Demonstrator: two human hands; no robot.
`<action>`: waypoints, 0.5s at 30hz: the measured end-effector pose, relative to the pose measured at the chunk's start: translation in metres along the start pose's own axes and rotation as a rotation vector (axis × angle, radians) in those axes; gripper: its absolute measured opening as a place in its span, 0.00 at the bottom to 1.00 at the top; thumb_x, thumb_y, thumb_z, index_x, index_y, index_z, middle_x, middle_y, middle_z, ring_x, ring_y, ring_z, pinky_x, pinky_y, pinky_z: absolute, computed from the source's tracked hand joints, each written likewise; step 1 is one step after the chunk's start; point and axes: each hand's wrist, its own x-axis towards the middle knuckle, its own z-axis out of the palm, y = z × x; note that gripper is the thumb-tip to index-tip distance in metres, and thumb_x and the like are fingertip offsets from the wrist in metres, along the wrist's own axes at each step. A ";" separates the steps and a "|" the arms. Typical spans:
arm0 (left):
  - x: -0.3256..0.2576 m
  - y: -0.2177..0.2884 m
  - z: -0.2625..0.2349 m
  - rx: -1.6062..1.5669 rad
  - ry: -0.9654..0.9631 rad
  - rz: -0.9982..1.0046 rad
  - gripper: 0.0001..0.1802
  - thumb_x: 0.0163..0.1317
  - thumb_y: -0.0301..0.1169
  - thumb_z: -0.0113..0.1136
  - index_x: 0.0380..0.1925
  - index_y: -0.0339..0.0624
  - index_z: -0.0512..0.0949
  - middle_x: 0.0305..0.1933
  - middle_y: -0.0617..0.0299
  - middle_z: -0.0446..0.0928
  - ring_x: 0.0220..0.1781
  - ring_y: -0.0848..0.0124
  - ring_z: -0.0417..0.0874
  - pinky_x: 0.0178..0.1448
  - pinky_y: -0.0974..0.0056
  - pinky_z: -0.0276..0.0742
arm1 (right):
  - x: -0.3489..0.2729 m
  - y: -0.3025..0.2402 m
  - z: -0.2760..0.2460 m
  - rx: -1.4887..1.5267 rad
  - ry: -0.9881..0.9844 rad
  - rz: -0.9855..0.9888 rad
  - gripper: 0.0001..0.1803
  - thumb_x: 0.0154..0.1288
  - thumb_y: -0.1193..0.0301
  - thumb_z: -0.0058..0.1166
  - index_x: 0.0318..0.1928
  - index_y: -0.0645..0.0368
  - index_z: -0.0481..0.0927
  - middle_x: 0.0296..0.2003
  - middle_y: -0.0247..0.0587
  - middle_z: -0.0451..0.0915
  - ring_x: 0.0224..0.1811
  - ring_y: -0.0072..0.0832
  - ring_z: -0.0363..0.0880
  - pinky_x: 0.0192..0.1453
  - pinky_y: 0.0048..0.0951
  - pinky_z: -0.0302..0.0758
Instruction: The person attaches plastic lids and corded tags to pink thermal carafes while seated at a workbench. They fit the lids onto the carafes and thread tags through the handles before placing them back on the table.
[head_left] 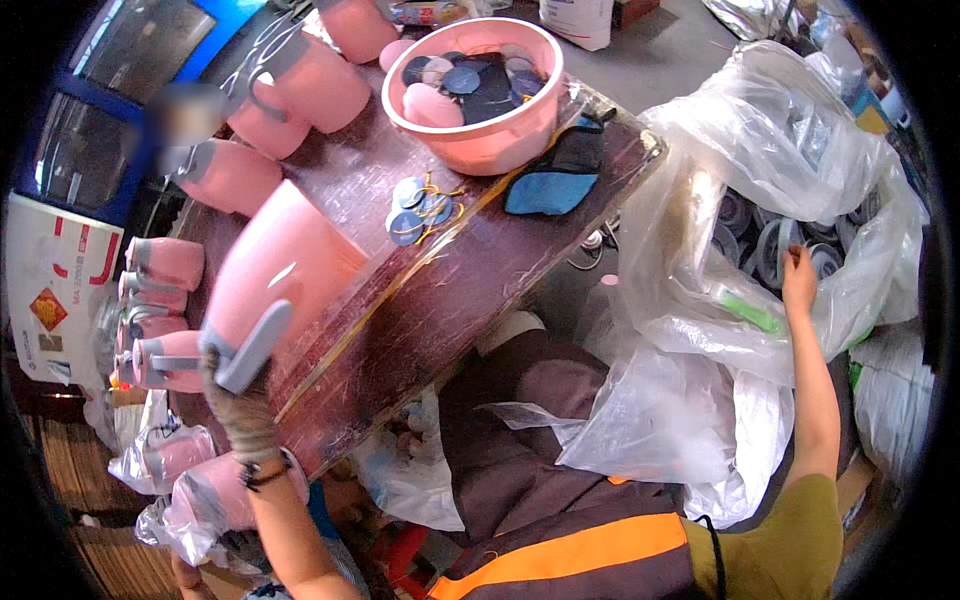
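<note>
My left hand (238, 408), in a knitted glove, grips a pink plastic pitcher (285, 265) at the lower end of its grey handle (255, 345). The pitcher is tilted over the left part of the dark red table (430, 330). Off to the right, my bare right hand (798, 282) reaches into a big clear plastic bag (690, 260). Its fingers are closed on the edge of a grey round lid-like part (772, 250). Several similar grey parts lie around it, partly hidden by the bag's folds.
A pink basin (470, 145) of round discs stands at the table's far end. Nearby lie a blue-and-black cloth piece (555, 190) and discs with yellow strings (408, 225). More pink pitchers (325, 85) stand along the left. A person's hand (188, 575) shows at lower left.
</note>
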 end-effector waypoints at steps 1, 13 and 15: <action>-0.022 -0.004 0.005 -0.107 -0.011 -0.089 0.29 0.65 0.49 0.50 0.58 0.39 0.69 0.57 0.51 0.74 0.57 0.57 0.77 0.48 0.49 0.83 | -0.004 -0.015 -0.004 0.086 -0.039 -0.014 0.14 0.67 0.66 0.52 0.47 0.62 0.79 0.43 0.47 0.83 0.44 0.38 0.81 0.48 0.35 0.74; -0.157 -0.106 0.048 -0.361 -0.119 -0.412 0.33 0.63 0.49 0.55 0.59 0.37 0.67 0.55 0.53 0.75 0.55 0.58 0.77 0.61 0.51 0.75 | -0.188 -0.371 -0.066 1.028 -0.377 -0.484 0.12 0.62 0.76 0.58 0.47 0.62 0.80 0.38 0.36 0.78 0.38 0.22 0.76 0.46 0.25 0.73; -0.159 -0.104 0.048 -0.339 -0.111 -0.383 0.31 0.63 0.49 0.56 0.58 0.37 0.68 0.54 0.54 0.76 0.54 0.60 0.78 0.57 0.52 0.77 | -0.198 -0.383 -0.045 1.274 -0.472 -0.241 0.13 0.64 0.72 0.58 0.48 0.62 0.80 0.40 0.38 0.78 0.38 0.23 0.76 0.46 0.25 0.73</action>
